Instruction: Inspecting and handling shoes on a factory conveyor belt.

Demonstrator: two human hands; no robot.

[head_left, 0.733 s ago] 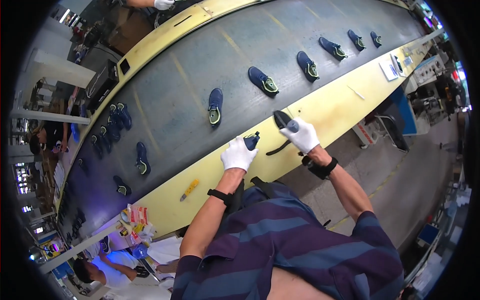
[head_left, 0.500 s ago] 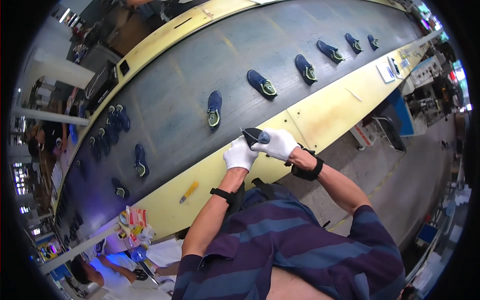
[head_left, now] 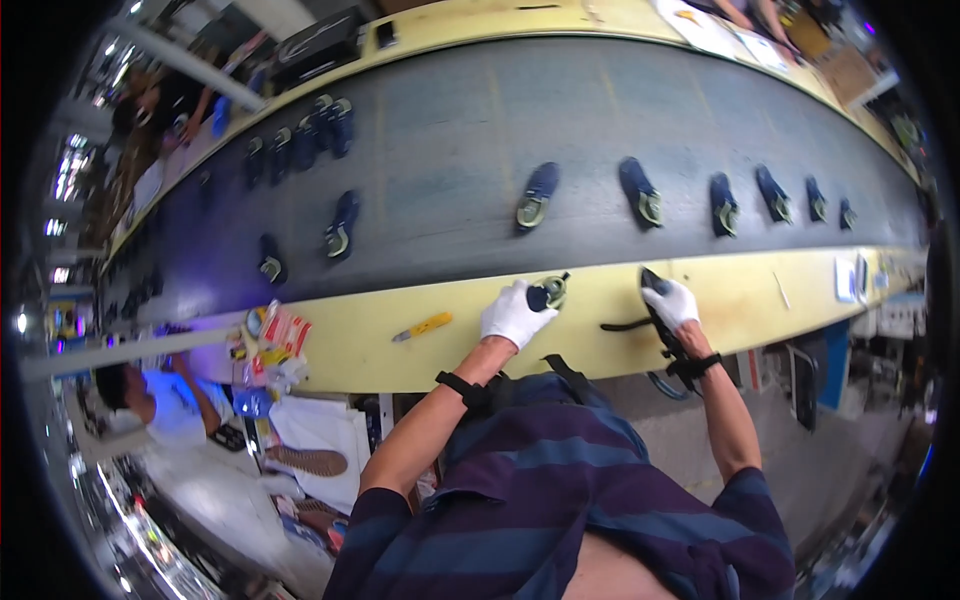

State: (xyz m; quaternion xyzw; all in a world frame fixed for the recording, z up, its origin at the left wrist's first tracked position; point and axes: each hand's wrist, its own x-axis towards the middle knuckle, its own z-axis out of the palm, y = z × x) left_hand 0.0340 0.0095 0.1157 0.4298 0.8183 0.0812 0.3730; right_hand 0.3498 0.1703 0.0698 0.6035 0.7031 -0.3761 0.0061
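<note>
My left hand (head_left: 515, 315), in a white glove, grips a dark navy shoe (head_left: 540, 297) with a pale green lining. The shoe is just above the near yellow edge of the bench, its opening turned upward. Off to the right my right hand (head_left: 675, 304), gloved too, is closed around a dark, narrow object (head_left: 654, 281) whose kind I cannot make out. It is held over the same yellow ledge, apart from the shoe. Dark straps circle both wrists. A yellow utility knife (head_left: 424, 326) lies on the ledge left of my left hand.
Past the ledge (head_left: 360, 343) runs a wide grey conveyor belt (head_left: 440, 150) carrying several navy shoes (head_left: 640, 190). Packets (head_left: 285, 328) and a tape roll lie at the left end. A person (head_left: 165, 400) sits at lower left; other people's hands (head_left: 740, 14) show across the belt.
My hands were together on a dark item and are now apart, the left with the shoe, the right further right. The view has turned, so the belt lies more level.
</note>
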